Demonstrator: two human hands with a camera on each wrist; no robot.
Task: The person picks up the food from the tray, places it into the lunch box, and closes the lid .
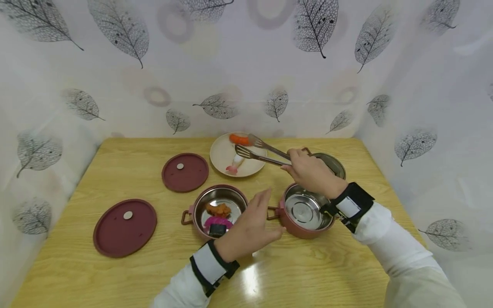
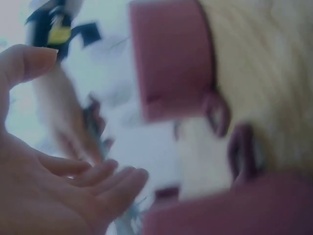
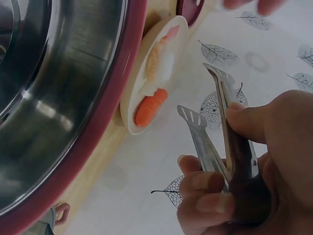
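Note:
My right hand (image 1: 313,173) grips metal tongs (image 1: 265,159), whose slotted tips stand apart over the plate (image 1: 218,159). An orange sausage-like piece (image 1: 239,140) and a shrimp sushi piece (image 1: 236,164) lie on that plate. In the right wrist view the tongs (image 3: 239,156) sit between thumb and curled fingers, with nothing between their tips. My left hand (image 1: 248,229) holds nothing; its fingers are extended and the thumb is spread, overlapping the right side of the left pot (image 1: 221,187). Inside that pot are a brown fried piece (image 1: 218,209), a magenta piece (image 1: 215,221) and a black-wrapped piece (image 1: 217,230).
A second pink pot (image 1: 304,232) with a bare steel inside stands under my right forearm. Behind it, another round vessel (image 1: 335,164) is partly hidden by the hand. Two maroon lids (image 1: 185,175) lie on the left of the wooden table (image 1: 77,261), before a leaf-patterned curtain.

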